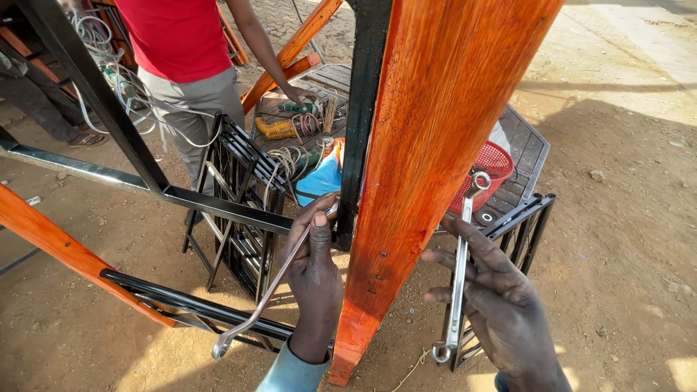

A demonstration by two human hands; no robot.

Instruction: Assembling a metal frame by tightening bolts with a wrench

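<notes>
- A person works two ring spanners at an orange varnished wooden plank (435, 145) bolted against a black steel frame upright (363, 123); by the look of it, a fastener through plank and frame is being tightened or loosened, one tool on each side.
- The left hand (316, 279), left of the plank, is clenched around a long cranked ring spanner (265, 297); its upper end reaches toward the frame upright and is hidden behind the thumb, its lower ring hangs free below the hand.
- The right hand (501, 305), right of the plank, grasps a straight ring spanner (459, 272) loosely in its fingers, held nearly upright, its top ring just beside the plank's edge and apart from it.
- The next move seems to call for seating that right spanner on the fastener; the fastener itself cannot be made out.
- Behind the plank, a red plastic basket (494, 170) sits on a slatted bench (526, 149); a person in a red shirt (178, 36) stands beyond the frame.
</notes>
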